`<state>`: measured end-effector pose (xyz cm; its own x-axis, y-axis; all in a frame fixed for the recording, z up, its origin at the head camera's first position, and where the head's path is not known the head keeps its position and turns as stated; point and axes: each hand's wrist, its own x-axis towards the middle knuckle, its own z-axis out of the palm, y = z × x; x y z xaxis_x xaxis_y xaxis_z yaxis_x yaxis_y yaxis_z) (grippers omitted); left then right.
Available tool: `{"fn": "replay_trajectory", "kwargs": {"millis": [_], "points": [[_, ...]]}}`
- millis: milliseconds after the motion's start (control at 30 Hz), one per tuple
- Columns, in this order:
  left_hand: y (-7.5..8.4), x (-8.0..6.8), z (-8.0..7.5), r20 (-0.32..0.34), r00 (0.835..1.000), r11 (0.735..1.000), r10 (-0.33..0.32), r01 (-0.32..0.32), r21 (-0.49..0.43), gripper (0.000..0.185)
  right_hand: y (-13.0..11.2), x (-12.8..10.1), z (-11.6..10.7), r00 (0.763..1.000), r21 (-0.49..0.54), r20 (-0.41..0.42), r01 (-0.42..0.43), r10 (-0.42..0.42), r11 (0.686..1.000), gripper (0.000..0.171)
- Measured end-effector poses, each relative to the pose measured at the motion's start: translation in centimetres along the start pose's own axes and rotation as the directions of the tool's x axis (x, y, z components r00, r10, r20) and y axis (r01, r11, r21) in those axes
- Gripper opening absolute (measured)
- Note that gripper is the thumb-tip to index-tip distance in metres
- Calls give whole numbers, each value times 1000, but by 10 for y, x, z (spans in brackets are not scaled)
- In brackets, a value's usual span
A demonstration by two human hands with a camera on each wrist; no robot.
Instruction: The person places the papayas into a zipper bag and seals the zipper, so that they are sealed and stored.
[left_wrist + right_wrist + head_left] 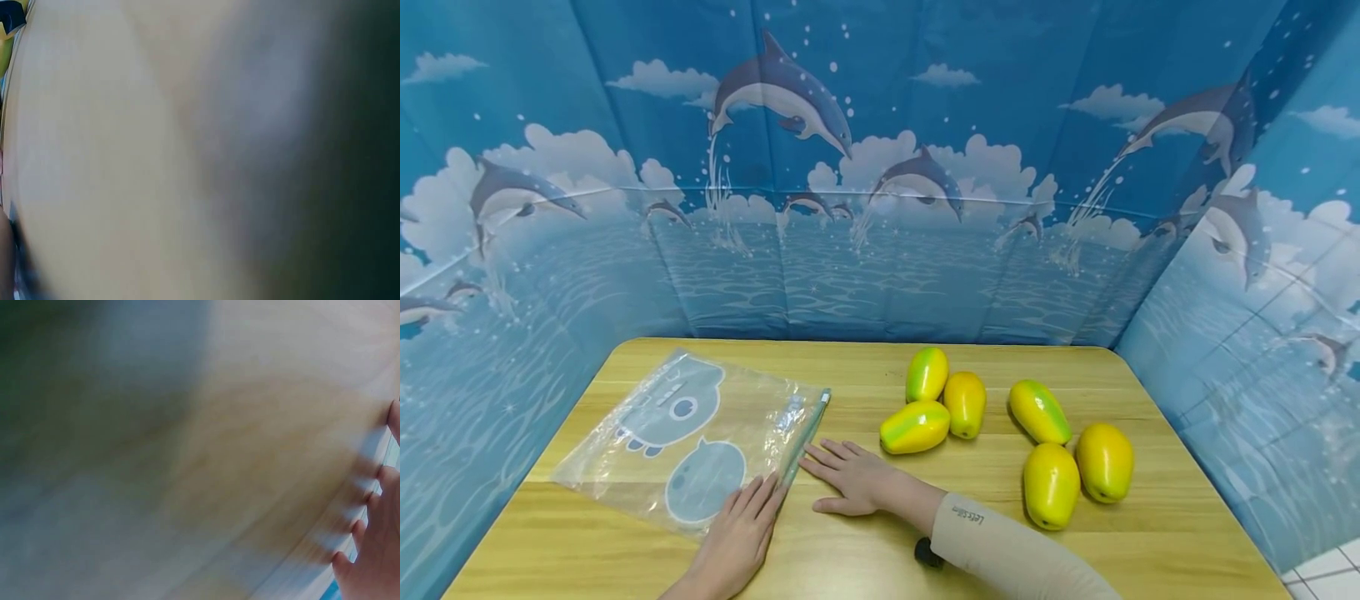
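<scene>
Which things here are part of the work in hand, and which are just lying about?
In hand:
- clear zip bag, flat on the table
- left hand, fingers resting on the bag's near corner
- right hand, flat beside the bag's zip edge
- six yellow-green mangoes, right of the hands, untouched

Lying about:
- wooden table
- dolphin backdrop
- small black thing by the right sleeve, unclear

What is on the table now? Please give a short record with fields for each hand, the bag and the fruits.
left hand: flat, straight fingers on the near right corner of the plastic bag
right hand: flat on the table, fingertips at the bag's zip edge
plastic bag: clear, cartoon print, lying flat, left half of table
mangoes: six, yellow-green, loose on the right half, none touched
wrist views: too blurred to add detail
</scene>
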<state>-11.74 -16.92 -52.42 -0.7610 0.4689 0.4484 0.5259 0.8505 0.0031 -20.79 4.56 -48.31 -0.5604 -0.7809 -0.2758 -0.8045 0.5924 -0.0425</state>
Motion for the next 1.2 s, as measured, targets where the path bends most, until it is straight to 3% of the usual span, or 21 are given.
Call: {"fn": "replay_trajectory", "kwargs": {"millis": [133,433,600,767,967,1200], "points": [[3,-2,1,-36,999,1000,-4,3,-17,40,0,1,0,1000,0,4,-3,3,1000,66],[7,-5,0,-6,997,997,-70,70,-26,45,-1,0,-2,1000,-1,17,-11,11,1000,66],[7,-6,0,-43,995,995,-87,85,-45,46,-1,0,-1,1000,-7,14,-8,8,1000,67],[8,-6,0,-95,987,988,-132,123,-87,49,0,0,-1,1000,-3,12,-3,3,1000,67],[9,-5,-3,-109,975,977,-196,184,-110,62,1,1,1,1000,-1,4,-2,2,1000,67],[9,-4,-5,-147,962,970,-228,212,-118,69,0,0,0,1000,10,12,-7,6,1000,67]]}}
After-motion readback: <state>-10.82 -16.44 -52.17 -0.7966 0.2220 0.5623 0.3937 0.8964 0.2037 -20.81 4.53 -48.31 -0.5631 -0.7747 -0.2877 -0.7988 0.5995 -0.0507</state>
